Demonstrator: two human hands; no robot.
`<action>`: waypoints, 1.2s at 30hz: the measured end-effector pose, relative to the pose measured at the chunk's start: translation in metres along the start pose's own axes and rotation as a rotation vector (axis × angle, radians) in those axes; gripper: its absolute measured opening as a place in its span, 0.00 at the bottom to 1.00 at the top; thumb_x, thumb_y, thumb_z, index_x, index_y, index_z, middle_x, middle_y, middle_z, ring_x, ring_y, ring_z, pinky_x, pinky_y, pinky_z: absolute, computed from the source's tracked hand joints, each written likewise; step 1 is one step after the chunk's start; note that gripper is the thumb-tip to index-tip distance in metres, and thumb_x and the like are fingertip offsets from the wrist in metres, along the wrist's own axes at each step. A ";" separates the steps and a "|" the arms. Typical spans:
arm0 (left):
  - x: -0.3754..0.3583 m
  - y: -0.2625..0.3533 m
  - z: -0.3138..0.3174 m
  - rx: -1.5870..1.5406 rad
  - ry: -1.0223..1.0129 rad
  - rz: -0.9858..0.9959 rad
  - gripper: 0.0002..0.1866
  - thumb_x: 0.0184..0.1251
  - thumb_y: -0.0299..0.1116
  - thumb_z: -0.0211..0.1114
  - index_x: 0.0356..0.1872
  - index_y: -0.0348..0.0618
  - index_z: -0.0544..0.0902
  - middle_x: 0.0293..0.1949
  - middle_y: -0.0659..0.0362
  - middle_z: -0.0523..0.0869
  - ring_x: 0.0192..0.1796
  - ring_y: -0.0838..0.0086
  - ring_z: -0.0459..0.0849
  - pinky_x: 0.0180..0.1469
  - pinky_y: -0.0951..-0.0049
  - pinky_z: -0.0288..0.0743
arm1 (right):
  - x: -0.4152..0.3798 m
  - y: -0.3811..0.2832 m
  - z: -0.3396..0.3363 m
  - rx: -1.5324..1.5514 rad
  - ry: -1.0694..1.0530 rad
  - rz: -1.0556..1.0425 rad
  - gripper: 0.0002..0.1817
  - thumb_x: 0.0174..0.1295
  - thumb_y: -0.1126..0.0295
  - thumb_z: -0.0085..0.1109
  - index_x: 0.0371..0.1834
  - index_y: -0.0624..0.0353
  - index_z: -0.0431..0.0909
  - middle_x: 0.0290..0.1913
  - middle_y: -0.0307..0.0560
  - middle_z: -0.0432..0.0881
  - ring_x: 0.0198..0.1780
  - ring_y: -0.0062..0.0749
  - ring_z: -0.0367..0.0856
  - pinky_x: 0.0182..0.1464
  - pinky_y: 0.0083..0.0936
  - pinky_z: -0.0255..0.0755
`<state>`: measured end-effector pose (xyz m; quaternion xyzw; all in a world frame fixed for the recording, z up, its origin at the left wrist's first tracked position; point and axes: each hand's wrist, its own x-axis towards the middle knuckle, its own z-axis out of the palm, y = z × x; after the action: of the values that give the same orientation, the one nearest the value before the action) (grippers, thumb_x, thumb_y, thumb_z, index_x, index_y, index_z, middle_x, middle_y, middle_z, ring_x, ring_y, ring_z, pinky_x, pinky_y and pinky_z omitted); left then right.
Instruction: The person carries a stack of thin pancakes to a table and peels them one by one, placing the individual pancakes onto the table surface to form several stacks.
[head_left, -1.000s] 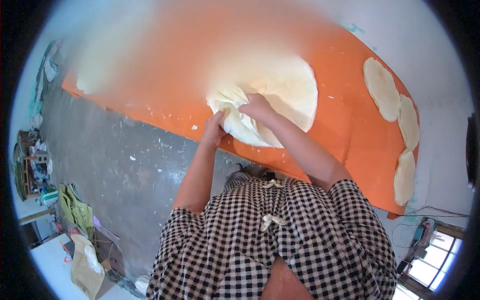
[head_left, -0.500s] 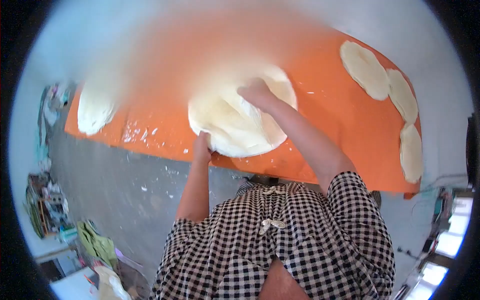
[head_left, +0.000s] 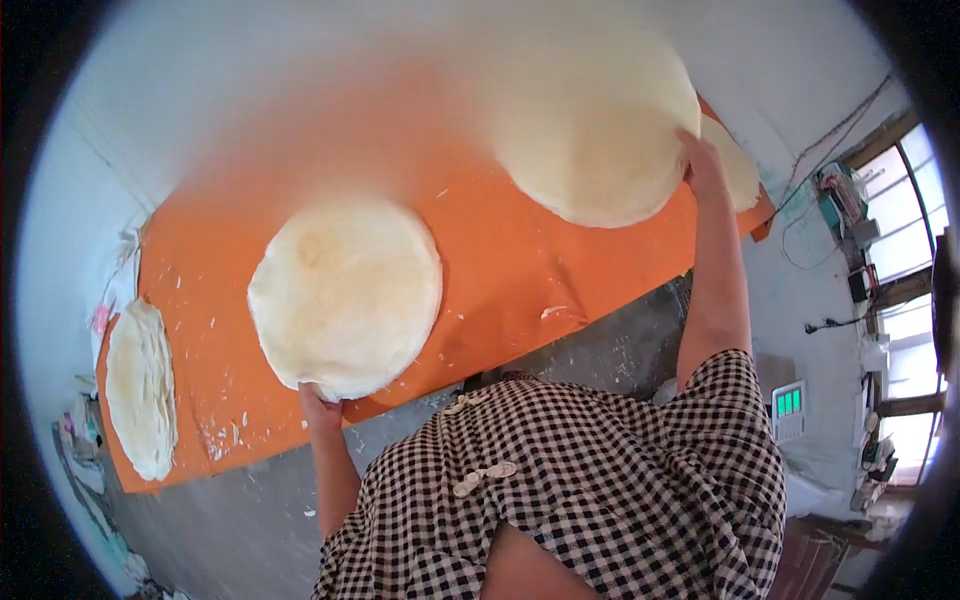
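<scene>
Head view. The left hand grips the near edge of a round dough sheet, fingers closed on its rim; the sheet lies flat on the orange table, near its front edge. The right hand is raised to the far right and holds a second, larger dough sheet by its right margin; how widely its fingers are spread cannot be told. This sheet appears lifted off the surface and is blurred. A third sheet lies at the far left end of the table, a fourth behind the right hand. Risks, as judged: the thin lifted sheet may stretch or tear under its own weight where gripped at one margin, fold onto itself, or land overlapping its neighbours and stick; the near sheet may slip over the table edge.
</scene>
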<state>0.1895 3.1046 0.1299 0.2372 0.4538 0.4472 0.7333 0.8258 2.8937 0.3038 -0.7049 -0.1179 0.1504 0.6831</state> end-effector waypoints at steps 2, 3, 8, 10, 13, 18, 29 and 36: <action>-0.006 0.005 0.001 0.013 -0.064 0.014 0.27 0.61 0.49 0.50 0.56 0.43 0.64 0.52 0.56 0.73 0.53 0.62 0.73 0.51 0.59 0.72 | -0.008 0.036 -0.026 -0.443 0.256 0.011 0.26 0.49 0.59 0.60 0.47 0.66 0.70 0.39 0.53 0.77 0.38 0.38 0.77 0.39 0.32 0.71; -0.008 0.007 0.004 -0.002 -0.063 -0.005 0.26 0.61 0.48 0.50 0.57 0.43 0.64 0.53 0.56 0.73 0.54 0.62 0.72 0.52 0.59 0.71 | -0.014 0.054 -0.029 -0.747 0.381 -0.046 0.27 0.48 0.58 0.60 0.49 0.65 0.69 0.41 0.56 0.76 0.40 0.41 0.76 0.41 0.35 0.70; -0.008 -0.002 0.001 -0.075 -0.221 0.042 0.26 0.61 0.43 0.50 0.58 0.42 0.62 0.55 0.55 0.71 0.54 0.61 0.72 0.54 0.59 0.69 | -0.084 0.126 0.105 -0.782 -0.206 -0.269 0.28 0.53 0.56 0.55 0.54 0.61 0.65 0.50 0.55 0.72 0.53 0.46 0.69 0.55 0.35 0.62; -0.003 -0.007 -0.006 -0.008 -0.256 0.071 0.25 0.61 0.42 0.49 0.57 0.40 0.62 0.56 0.55 0.70 0.55 0.62 0.71 0.55 0.59 0.68 | -0.167 0.110 0.192 -0.913 -0.684 -0.365 0.26 0.55 0.59 0.53 0.53 0.63 0.65 0.53 0.56 0.69 0.55 0.45 0.67 0.57 0.34 0.61; -0.013 -0.015 0.021 -0.060 -0.125 0.056 0.24 0.62 0.42 0.48 0.57 0.39 0.63 0.54 0.55 0.72 0.55 0.63 0.71 0.55 0.61 0.68 | -0.273 0.113 0.277 -0.691 -1.060 -0.710 0.32 0.46 0.54 0.58 0.52 0.63 0.66 0.52 0.57 0.69 0.54 0.46 0.67 0.54 0.40 0.62; -0.019 -0.026 0.059 -0.156 -0.105 0.078 0.25 0.65 0.48 0.41 0.58 0.42 0.63 0.55 0.56 0.71 0.57 0.65 0.68 0.59 0.63 0.61 | -0.333 0.084 0.312 -0.932 -1.320 -0.957 0.32 0.41 0.56 0.62 0.49 0.60 0.66 0.45 0.50 0.69 0.50 0.44 0.66 0.49 0.40 0.62; -0.015 -0.040 0.069 -0.224 -0.083 0.007 0.18 0.61 0.41 0.49 0.46 0.38 0.71 0.42 0.54 0.78 0.43 0.67 0.79 0.43 0.64 0.75 | -0.310 0.096 0.322 -0.986 -1.194 -0.792 0.13 0.50 0.68 0.48 0.38 0.56 0.74 0.40 0.49 0.75 0.43 0.43 0.74 0.44 0.38 0.70; -0.021 -0.047 0.080 -0.026 0.006 0.198 0.16 0.60 0.34 0.56 0.46 0.36 0.71 0.40 0.55 0.78 0.39 0.70 0.80 0.39 0.71 0.77 | -0.288 0.071 0.335 -1.017 -1.363 -0.777 0.10 0.54 0.66 0.46 0.33 0.58 0.74 0.34 0.53 0.77 0.38 0.46 0.76 0.40 0.40 0.70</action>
<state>0.2767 3.0677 0.1420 0.2700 0.4248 0.5240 0.6871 0.4308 3.0943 0.2404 -0.5899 -0.7722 0.2228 0.0783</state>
